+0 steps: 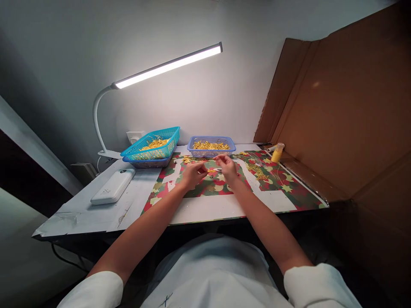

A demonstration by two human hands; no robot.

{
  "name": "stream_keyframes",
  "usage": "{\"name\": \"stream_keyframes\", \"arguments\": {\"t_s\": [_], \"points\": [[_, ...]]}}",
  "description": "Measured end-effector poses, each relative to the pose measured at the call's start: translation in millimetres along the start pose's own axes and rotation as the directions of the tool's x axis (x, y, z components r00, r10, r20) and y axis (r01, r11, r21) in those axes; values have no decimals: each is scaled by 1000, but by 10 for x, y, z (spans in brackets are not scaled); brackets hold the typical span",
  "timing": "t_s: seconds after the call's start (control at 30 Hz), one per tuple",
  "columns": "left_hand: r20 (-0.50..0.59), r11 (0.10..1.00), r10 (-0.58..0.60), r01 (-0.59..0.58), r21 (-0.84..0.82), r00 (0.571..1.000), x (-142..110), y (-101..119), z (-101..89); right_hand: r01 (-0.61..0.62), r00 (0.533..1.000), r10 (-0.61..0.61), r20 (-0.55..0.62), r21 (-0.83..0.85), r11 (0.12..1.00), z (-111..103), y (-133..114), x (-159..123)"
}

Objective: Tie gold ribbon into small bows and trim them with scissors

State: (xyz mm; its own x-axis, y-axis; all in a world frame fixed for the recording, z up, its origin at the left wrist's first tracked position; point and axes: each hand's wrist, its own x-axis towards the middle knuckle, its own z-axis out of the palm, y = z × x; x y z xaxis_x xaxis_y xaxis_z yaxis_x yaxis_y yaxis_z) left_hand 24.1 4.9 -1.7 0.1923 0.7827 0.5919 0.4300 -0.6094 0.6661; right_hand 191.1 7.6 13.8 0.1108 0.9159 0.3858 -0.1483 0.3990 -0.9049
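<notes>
Above the patterned mat, my left hand (194, 174) is closed in a pinch on a small gold piece (209, 170). Close by on its right, my right hand (227, 167) has thumb and finger drawn together. Something small, pale and metallic (218, 170) shows at its palm side, too small to name. What sits between its fingertips cannot be made out. A small dark item (211, 176) lies just below and between both hands. Behind them are gold strips (192, 159) on the mat and a purple-blue basket (211, 153) of gold pieces.
A turquoise basket (175, 139) with gold pieces rests on another basket (149, 163) at the left. Nearer stand a white power bank (113, 186) and a lamp (96, 115). Gold chains (257, 172), a yellow bottle (277, 153) and a cardboard wall (346, 107) are to the right.
</notes>
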Motion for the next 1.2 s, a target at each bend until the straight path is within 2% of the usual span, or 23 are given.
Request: {"name": "stream_keyframes", "arguments": {"t_s": [0.07,0.13,0.23,0.3,0.4,0.5,0.57,0.63,0.77,0.83,0.93,1.07,1.13,1.2], "points": [[37,996,-59,61,-66,998,15,-52,17,12,986,13,-167,148,989,-88,-38,81],[77,981,-109,119,-151,991,29,-79,42,20,970,43,-240,254,967,-175,-67,144],[208,945,-162,213,-249,965,37,-71,72,-13,973,85,-212,318,948,-244,-86,177],[300,896,-228,320,-308,926,33,-46,70,-70,973,134,-189,313,947,-248,-87,170],[355,765,-337,474,-437,872,25,6,43,-176,956,231,-181,276,945,-225,-75,143],[389,587,-393,553,-591,833,25,62,35,-277,940,310,-141,215,937,-187,-37,110],[428,483,-425,600,-638,798,29,89,50,-327,930,350,-115,182,928,-158,-2,91],[460,434,-456,642,-632,761,33,101,68,-358,919,379,-105,176,917,-136,33,78],[518,444,-462,693,-568,720,35,100,68,-392,902,418,-109,202,898,-127,92,77],[533,464,-445,695,-550,719,27,104,51,-394,893,427,-141,212,894,-134,118,85],[524,523,-400,657,-543,752,5,120,31,-394,879,436,-192,220,892,-153,154,108],[488,608,-354,593,-528,797,-9,144,34,-407,873,450,-189,229,884,-200,177,161],[452,699,-296,514,-498,841,-10,162,33,-386,877,434,-206,237,892,-223,174,180],[398,823,-207,379,-424,894,-20,189,19,-343,888,395,-236,233,910,-229,171,180]]}}
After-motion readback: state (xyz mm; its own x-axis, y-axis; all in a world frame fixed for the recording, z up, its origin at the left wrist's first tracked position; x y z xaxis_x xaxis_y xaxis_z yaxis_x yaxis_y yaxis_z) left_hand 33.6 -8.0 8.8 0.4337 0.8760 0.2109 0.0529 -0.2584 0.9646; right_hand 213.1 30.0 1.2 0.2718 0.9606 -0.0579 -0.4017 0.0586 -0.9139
